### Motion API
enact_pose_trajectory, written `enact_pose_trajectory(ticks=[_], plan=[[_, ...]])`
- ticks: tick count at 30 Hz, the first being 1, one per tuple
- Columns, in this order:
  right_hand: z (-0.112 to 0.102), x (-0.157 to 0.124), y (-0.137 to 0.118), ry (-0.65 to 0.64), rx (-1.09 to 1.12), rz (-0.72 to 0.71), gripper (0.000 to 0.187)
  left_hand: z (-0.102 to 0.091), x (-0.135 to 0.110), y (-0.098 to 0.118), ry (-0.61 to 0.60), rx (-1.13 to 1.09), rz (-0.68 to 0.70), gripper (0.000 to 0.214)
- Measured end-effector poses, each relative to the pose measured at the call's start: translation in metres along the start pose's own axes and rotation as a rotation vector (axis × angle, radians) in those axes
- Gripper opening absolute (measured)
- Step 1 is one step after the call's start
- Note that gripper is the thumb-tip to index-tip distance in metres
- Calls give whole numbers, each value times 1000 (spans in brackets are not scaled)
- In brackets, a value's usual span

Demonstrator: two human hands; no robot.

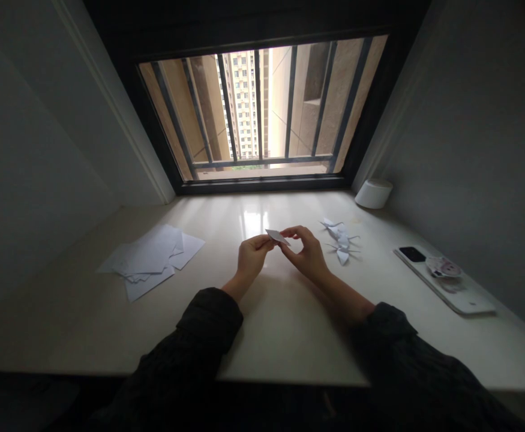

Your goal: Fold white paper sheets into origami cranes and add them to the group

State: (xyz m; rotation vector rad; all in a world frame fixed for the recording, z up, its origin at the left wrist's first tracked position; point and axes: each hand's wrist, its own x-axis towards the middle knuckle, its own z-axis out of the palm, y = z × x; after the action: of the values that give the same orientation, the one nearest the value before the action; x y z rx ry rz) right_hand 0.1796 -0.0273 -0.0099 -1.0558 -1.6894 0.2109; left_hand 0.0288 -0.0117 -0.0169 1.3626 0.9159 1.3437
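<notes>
A small piece of folded white paper [277, 236] is held up between both hands, above the middle of the pale sill. My left hand [253, 257] pinches its left corner between thumb and fingers. On the other side my right hand [306, 252] has its thumb and forefinger closed at the paper's right edge, with the fingers curled. To the right of that hand lie several folded white paper figures [341, 240] with thin pointed ends, close together. Off to the left rests a loose, overlapping pile of white paper sheets [149, 255].
A white phone [464, 297] with a cartoon grip on its back lies at the right, near the wall. A white cylindrical object [374, 194] sits in the back right corner. Behind the sill [289, 348] stands a dark-framed window [262, 187] with bars outside.
</notes>
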Motion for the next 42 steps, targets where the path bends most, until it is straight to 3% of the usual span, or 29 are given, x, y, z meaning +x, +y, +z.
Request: enact_pose_trajectory(ticks=[13, 18, 23, 27, 34, 39, 42], plan=[[0, 1, 12, -132, -26, 60, 18, -6, 3, -3, -57, 94, 3, 21], [0, 1, 10, -94, 24, 120, 20, -5, 4, -2, -47, 39, -55, 21], [-4, 3, 8, -34, -50, 37, 14, -2, 3, 1, -43, -40, -148, 23], [-6, 1, 7, -23, -69, 30, 12, -2, 3, -1, -46, -24, -138, 25], [2, -1, 6, -28, 170, 229, 24, -2, 2, 0, -15, 73, 14, 27], [8, 1, 12, -55, 382, 393, 31, 1, 1, 3, 29, -57, -100, 36], [11, 0, 16, -69, 549, 517, 33, 2, 0, 2, 41, -70, -121, 32]])
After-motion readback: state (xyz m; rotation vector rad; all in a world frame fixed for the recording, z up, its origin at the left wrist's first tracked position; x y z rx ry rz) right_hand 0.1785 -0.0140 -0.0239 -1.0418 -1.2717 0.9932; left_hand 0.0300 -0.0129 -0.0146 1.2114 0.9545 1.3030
